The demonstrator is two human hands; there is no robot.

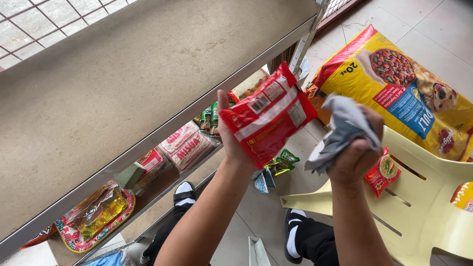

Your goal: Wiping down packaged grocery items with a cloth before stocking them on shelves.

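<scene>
Two hands were full: we held a red packet and a grey cloth beside the shelf.

Our left hand (pixel 235 143) gripped the red packet (pixel 268 114) from below, tilted, just off the front edge of the bare grey shelf (pixel 123 83). Our right hand (pixel 355 148) was clenched around the crumpled grey cloth (pixel 340 129), close beside the packet. Below stood a pale yellow plastic chair (pixel 423 212), and a big yellow pet-food bag (pixel 394 83) lay on the tiled floor (pixel 433 34).

In my left hand (pixel 231 143) I'm gripping a red packet (pixel 268 114) with a white band and barcode label. A big yellow, red and blue sack (pixel 394 83) lies on the floor beyond; a small red packet (pixel 382 172) rests on the cream chair (pixel 423 216), more packets (pixel 187 145) on the lower shelf (pixel 162 182).
</scene>
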